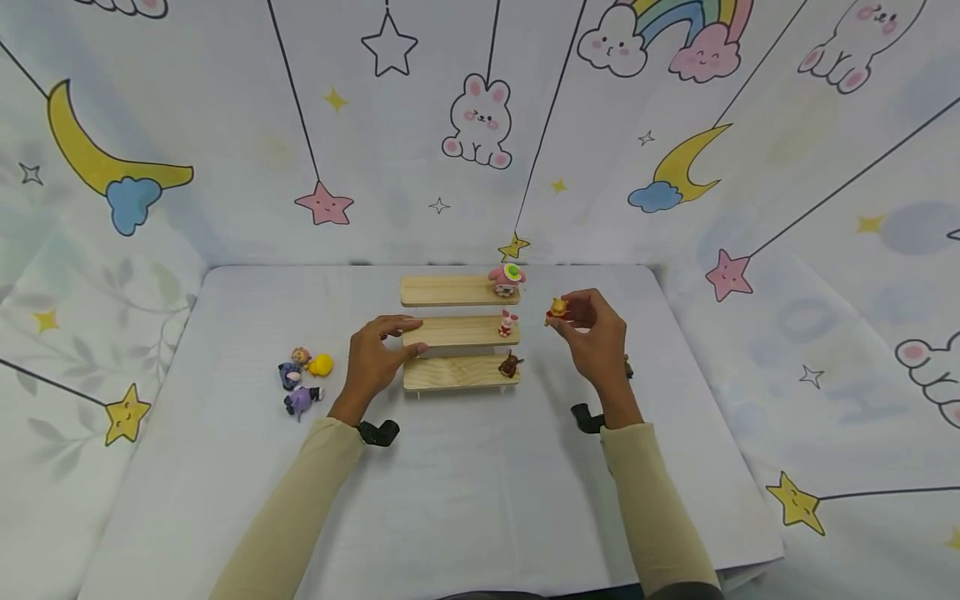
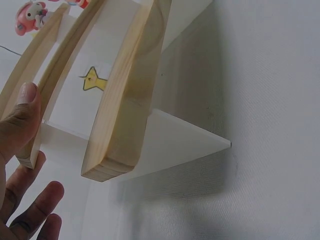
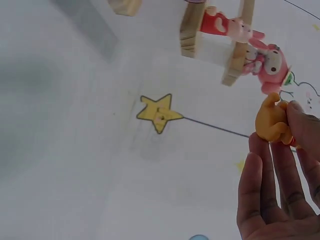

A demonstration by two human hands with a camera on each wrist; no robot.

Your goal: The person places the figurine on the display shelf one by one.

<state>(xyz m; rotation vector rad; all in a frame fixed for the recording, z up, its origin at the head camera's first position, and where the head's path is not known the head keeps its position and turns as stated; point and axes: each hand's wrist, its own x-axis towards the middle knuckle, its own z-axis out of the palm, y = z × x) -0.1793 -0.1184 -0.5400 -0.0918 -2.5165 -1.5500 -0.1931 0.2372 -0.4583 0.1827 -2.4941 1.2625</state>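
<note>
A small wooden three-step display shelf [image 1: 457, 332] stands at the back middle of the table. My left hand [image 1: 378, 358] grips the left end of its middle step, thumb on one side and a finger on the other in the left wrist view. To the right of the shelf, my right hand [image 1: 597, 342] pinches a yellow bear figurine [image 3: 270, 120] with red on it, held above the table. At the steps' right ends sit a pink figurine [image 1: 506, 282] on top, a pink-and-red rabbit-eared figurine [image 1: 507, 323] in the middle and a brown figurine [image 1: 510, 364] at the bottom.
Several small figurines [image 1: 302, 400] lie grouped on the table left of the shelf, with a round yellow piece [image 1: 321, 364] among them. Another small thing [image 1: 627, 367] is mostly hidden behind my right wrist. A patterned cloth backdrop [image 1: 420, 225] rises behind the white table [image 1: 480, 500].
</note>
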